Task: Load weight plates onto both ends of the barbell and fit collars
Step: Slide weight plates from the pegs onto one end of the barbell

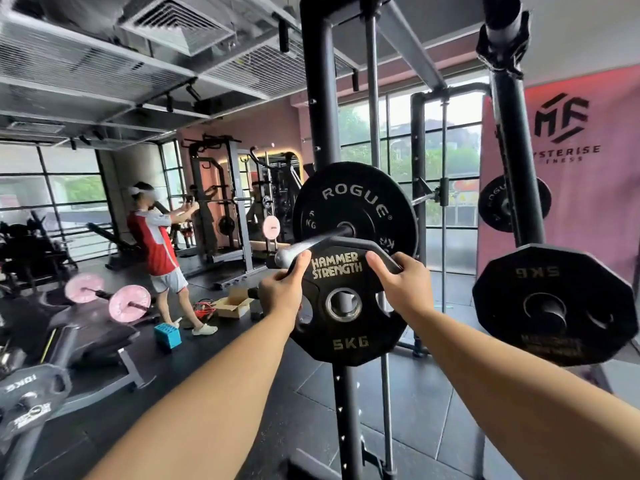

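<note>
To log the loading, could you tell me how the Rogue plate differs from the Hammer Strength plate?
The Rogue plate is round and sits on the barbell sleeve; the Hammer Strength plate is many-sided with grip holes, gripped by the left hand and right hand. Both are black.

Held plate (349, 341): "HAMMER STRENGTH" and "5KG". Round plate (356, 202) behind it: "ROGUE" and "5 KG". Right plate (536, 271): "5KG", upside down. Banner (568, 133): "MF" logo above "YSTERISE". Lower-left plate (31, 386): "10KG", upside down.
</note>
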